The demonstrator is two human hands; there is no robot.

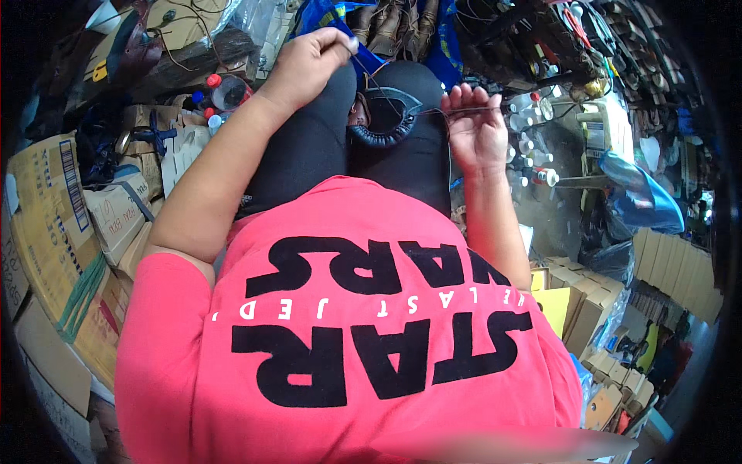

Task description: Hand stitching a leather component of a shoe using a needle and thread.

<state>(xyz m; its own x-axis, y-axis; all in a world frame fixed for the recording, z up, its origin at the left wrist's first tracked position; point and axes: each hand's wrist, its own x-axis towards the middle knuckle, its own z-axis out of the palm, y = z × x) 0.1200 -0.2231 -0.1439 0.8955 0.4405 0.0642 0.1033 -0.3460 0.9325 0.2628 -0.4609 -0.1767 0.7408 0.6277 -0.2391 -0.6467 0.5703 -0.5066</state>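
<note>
My left hand [309, 66], upper centre of the frame, pinches a thin dark thread [369, 71] taut; my right hand [475, 127] holds its other run with fingers half curled. Between them, on my black-trousered lap [309, 147], lies the dark padded leather shoe upper [384, 116]. Pulling unevenly could snap or tangle the thread, I judge. Any needle is too small to make out.

- Two hands: the left hand [309, 66] raised up and left of the shoe [384, 116], the right hand [475, 127] just right of it.
- One dark shoe, lying on the lap.
- One thin thread [464, 110], running from the shoe to the right hand.
- Several small white bottles [533, 147], too crowded to count exactly, right of the shoe.
- Two red-capped bottles [224, 89], left of the shoe.
</note>
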